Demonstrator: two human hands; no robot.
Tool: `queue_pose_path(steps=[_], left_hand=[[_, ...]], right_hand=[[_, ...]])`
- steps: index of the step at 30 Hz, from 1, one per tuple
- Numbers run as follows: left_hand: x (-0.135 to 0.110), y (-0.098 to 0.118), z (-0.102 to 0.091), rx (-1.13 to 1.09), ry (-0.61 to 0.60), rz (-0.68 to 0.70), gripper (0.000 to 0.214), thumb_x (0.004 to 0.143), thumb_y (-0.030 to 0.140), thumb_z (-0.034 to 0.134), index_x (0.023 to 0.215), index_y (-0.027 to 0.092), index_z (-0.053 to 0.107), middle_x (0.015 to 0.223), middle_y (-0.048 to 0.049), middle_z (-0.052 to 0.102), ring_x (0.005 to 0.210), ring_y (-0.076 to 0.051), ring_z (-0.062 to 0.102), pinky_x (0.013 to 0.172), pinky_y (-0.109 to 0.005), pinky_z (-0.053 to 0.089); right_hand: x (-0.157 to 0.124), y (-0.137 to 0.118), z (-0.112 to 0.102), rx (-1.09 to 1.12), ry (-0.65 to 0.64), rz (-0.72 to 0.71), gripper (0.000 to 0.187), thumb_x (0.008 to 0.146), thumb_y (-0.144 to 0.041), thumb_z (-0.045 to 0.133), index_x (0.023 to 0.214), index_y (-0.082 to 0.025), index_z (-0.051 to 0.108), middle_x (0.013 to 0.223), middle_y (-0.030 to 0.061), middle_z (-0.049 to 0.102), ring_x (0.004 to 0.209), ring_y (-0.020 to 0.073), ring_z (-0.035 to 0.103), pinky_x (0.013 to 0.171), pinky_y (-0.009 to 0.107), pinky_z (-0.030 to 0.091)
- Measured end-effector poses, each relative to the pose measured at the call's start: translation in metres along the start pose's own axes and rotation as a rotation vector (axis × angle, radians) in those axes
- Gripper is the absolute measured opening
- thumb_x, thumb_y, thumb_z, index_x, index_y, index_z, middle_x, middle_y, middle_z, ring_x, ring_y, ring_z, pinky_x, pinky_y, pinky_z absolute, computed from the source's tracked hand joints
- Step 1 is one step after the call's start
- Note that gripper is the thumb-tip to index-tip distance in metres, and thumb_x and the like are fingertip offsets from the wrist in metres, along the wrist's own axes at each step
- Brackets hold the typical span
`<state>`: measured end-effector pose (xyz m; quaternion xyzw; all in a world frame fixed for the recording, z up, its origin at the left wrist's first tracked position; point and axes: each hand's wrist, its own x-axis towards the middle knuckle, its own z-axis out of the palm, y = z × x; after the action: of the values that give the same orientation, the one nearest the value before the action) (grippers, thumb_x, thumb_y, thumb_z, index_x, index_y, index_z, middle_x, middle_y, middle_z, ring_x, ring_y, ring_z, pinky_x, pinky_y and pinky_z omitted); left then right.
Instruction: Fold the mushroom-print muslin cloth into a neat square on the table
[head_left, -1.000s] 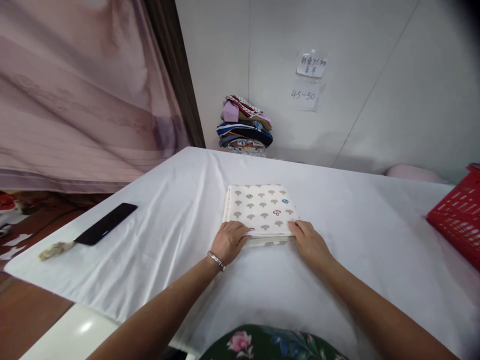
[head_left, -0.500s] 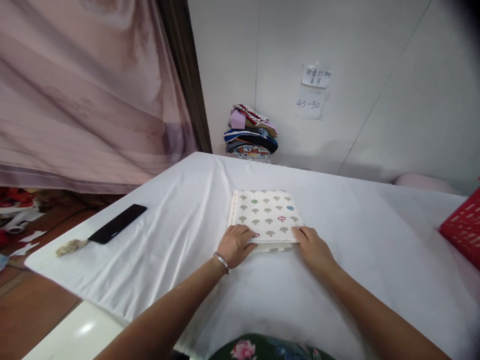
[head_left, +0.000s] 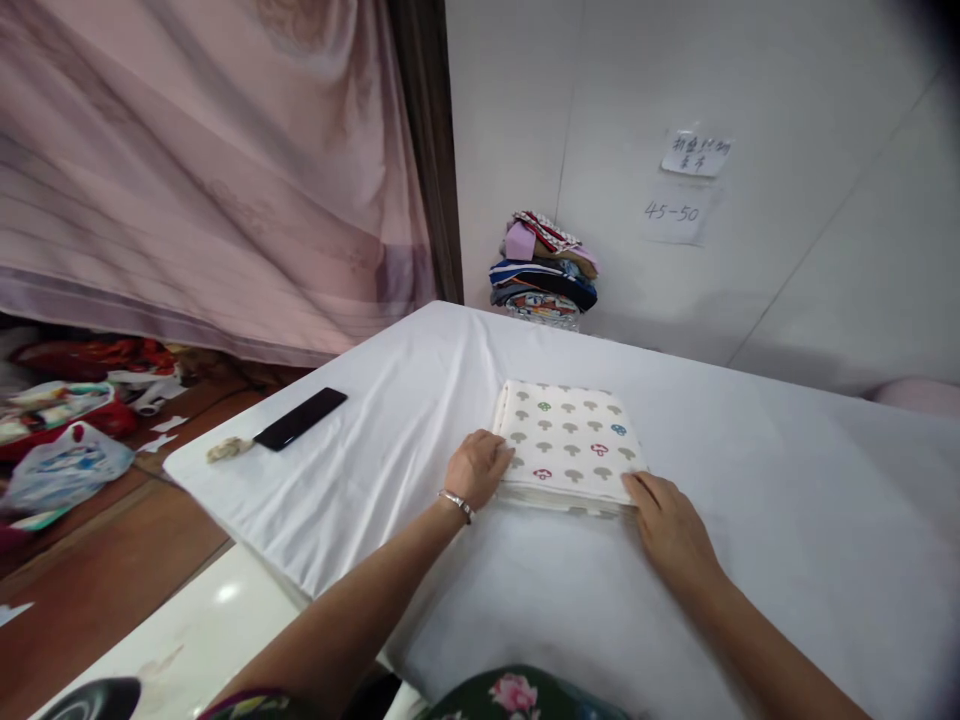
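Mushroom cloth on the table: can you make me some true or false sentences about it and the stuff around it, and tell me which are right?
1. Both the left hand and the right hand touch the folded cloth. True.
2. The folded cloth is plain. False: it has grey, green, blue and red shapes.
3. The tablecloth is red. False: it's white.
4. The lower wall note says 45-50. True.
5. The silver bracelet is on the right arm. False: it's on the left.

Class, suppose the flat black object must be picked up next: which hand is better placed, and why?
Probably the left hand: it is at the left side of the folded cloth, nearer the flat black object. The right hand, at the cloth's right corner, would have to reach farther.
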<state>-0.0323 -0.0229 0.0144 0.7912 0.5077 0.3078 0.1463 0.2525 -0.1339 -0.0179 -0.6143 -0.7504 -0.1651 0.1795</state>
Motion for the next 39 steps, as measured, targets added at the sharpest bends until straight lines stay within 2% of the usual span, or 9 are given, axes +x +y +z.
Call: queue_pose_path(steps=[3,6,8,11,16,22,29,33,39], left_hand=[[0.012,-0.001,0.000,-0.031,-0.075,-0.304,0.020,0.078,0.032,0.054,0.094,0.021,0.059,0.088,-0.0017,0.063,0.078,-0.015,0.057,0.069,-0.026,0.043],[0.025,0.002,0.002,0.009,-0.185,-0.437,0.025,0.074,0.043,0.058,0.086,0.022,0.059,0.084,-0.0014,0.064,0.077,-0.018,0.058,0.065,-0.027,0.041],[0.033,0.003,0.003,0.048,-0.229,-0.452,0.026,0.071,0.046,0.059,0.078,0.021,0.058,0.080,-0.0020,0.064,0.076,-0.019,0.059,0.062,-0.027,0.040],[0.039,0.001,0.006,0.035,-0.228,-0.468,0.023,0.073,0.044,0.059,0.072,0.021,0.055,0.077,-0.0014,0.064,0.074,-0.018,0.059,0.059,-0.026,0.039],[0.034,-0.006,0.009,0.005,-0.204,-0.508,0.021,0.078,0.041,0.053,0.072,0.021,0.055,0.075,-0.0012,0.064,0.071,-0.017,0.058,0.057,-0.024,0.038],[0.029,-0.006,0.009,-0.001,-0.194,-0.521,0.019,0.078,0.040,0.052,0.073,0.021,0.057,0.076,-0.0020,0.065,0.072,-0.017,0.059,0.058,-0.024,0.039],[0.072,-0.002,0.005,0.008,-0.247,-0.518,0.042,0.074,0.060,0.049,0.078,0.020,0.061,0.083,-0.0075,0.066,0.073,-0.022,0.061,0.057,-0.027,0.042],[0.088,0.000,0.017,0.024,-0.197,-0.511,0.032,0.077,0.050,0.052,0.081,0.019,0.060,0.090,-0.0092,0.066,0.084,-0.024,0.061,0.066,-0.029,0.043],[0.075,-0.015,0.028,0.016,-0.129,-0.543,0.026,0.087,0.039,0.040,0.085,0.019,0.055,0.091,-0.0087,0.066,0.086,-0.020,0.061,0.070,-0.028,0.042]], right_hand=[[0.000,0.002,0.004,0.018,0.006,-0.009,0.043,0.081,-0.009,0.035,0.121,-0.018,0.049,0.114,0.0102,0.055,0.100,0.0244,0.051,0.079,0.037,0.045],[0.004,0.004,0.004,0.006,-0.025,0.002,0.046,0.081,-0.009,0.035,0.124,-0.020,0.047,0.113,0.0090,0.056,0.099,0.0240,0.052,0.078,0.037,0.045],[0.007,0.004,0.003,-0.011,-0.045,0.009,0.048,0.080,-0.008,0.036,0.125,-0.020,0.047,0.112,0.0083,0.057,0.097,0.0238,0.053,0.076,0.037,0.046],[0.006,0.006,0.004,-0.007,-0.040,-0.005,0.047,0.080,-0.008,0.037,0.124,-0.021,0.048,0.108,0.0084,0.058,0.095,0.0236,0.054,0.075,0.036,0.047],[-0.005,0.013,0.013,0.044,0.048,-0.088,0.041,0.084,-0.010,0.035,0.120,-0.019,0.051,0.108,0.0102,0.058,0.098,0.0236,0.053,0.079,0.036,0.048],[-0.012,0.018,0.019,0.051,0.048,-0.119,0.042,0.085,-0.010,0.033,0.122,-0.019,0.050,0.111,0.0111,0.057,0.100,0.0247,0.052,0.081,0.039,0.047],[-0.011,0.006,0.020,0.093,0.139,-0.111,0.052,0.082,-0.008,0.032,0.132,-0.022,0.041,0.121,0.0115,0.054,0.108,0.0257,0.051,0.086,0.043,0.044],[-0.013,0.002,0.024,0.123,0.112,-0.174,0.060,0.081,-0.005,0.032,0.137,-0.023,0.032,0.129,0.0089,0.051,0.117,0.0240,0.047,0.092,0.043,0.041],[-0.017,0.006,0.025,0.127,0.074,-0.214,0.066,0.079,-0.003,0.033,0.141,-0.023,0.023,0.130,0.0075,0.050,0.121,0.0224,0.044,0.095,0.041,0.040]])
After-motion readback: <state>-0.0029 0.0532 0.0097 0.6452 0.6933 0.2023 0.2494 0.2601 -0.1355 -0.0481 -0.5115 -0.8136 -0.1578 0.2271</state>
